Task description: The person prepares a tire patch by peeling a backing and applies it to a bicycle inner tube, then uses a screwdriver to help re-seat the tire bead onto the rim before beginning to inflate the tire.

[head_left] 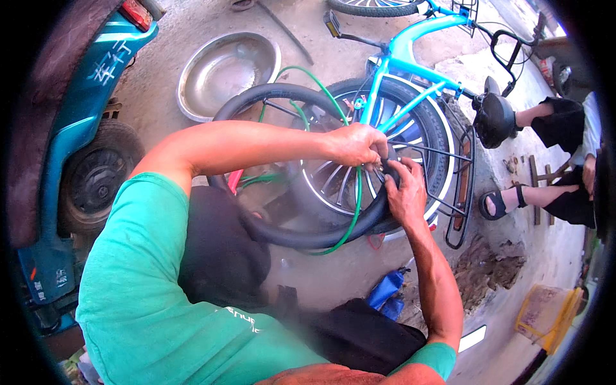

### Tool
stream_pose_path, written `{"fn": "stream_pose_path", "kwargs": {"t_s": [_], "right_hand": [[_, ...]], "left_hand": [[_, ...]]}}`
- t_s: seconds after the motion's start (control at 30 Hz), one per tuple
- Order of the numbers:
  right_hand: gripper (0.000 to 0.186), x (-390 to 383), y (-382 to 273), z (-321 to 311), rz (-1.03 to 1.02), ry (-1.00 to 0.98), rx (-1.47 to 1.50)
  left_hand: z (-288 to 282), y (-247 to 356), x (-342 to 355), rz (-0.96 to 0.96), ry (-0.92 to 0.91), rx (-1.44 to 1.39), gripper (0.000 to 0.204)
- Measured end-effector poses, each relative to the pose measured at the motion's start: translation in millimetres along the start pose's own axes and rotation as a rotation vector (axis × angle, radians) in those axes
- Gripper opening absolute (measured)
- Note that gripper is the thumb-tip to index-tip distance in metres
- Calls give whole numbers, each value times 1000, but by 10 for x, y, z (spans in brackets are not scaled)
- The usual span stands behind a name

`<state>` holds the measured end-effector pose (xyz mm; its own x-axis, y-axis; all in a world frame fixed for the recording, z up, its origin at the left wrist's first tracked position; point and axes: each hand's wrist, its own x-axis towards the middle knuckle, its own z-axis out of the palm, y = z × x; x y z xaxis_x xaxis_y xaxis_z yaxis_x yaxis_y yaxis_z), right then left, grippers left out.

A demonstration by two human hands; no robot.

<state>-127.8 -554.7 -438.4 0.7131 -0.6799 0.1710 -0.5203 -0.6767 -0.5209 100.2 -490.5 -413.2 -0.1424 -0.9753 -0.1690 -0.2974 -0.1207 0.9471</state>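
A black inner tube (289, 239), rounded out as a ring, stands before me between my arms. My left hand (356, 144) closes its fingers on the tube's right side. Just below, my right hand (407, 189) grips the same stretch with bent fingers and thumb. What lies between the fingertips is too small to make out. A thin green hose (358, 199) loops around the tube and passes close by my left hand. Behind the tube a light blue bicycle (410, 48) lies on its side, its spoked wheel (443, 144) partly covered by my hands and the tube.
A round metal basin (224, 80) stands beyond my left arm. At the left is a teal vehicle (90, 122) with a black wheel (99, 183). Blue cloth or plastic (386, 294) lies by my right forearm. Another person's sandalled foot (497, 204) is at the right, above a yellowish bucket (545, 311).
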Motion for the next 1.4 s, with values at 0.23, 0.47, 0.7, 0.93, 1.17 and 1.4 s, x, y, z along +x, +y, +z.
{"fn": "stream_pose_path", "kwargs": {"t_s": [0.23,0.47,0.7,0.93,1.17,1.4], "right_hand": [[31,140,198,88,116,-277,87],[29,120,186,163,139,-240,153],[28,82,215,194,62,-184,245],[26,56,232,224,65,-154,264],[25,85,279,180,35,-206,303],[24,63,186,198,46,-168,226]], "left_hand": [[87,-170,40,131,40,309,22],[196,-363,115,189,53,440,24],[213,-337,119,160,26,528,24],[236,-358,117,198,44,571,25],[241,-345,88,203,63,595,24],[244,-406,40,270,52,585,22]]}}
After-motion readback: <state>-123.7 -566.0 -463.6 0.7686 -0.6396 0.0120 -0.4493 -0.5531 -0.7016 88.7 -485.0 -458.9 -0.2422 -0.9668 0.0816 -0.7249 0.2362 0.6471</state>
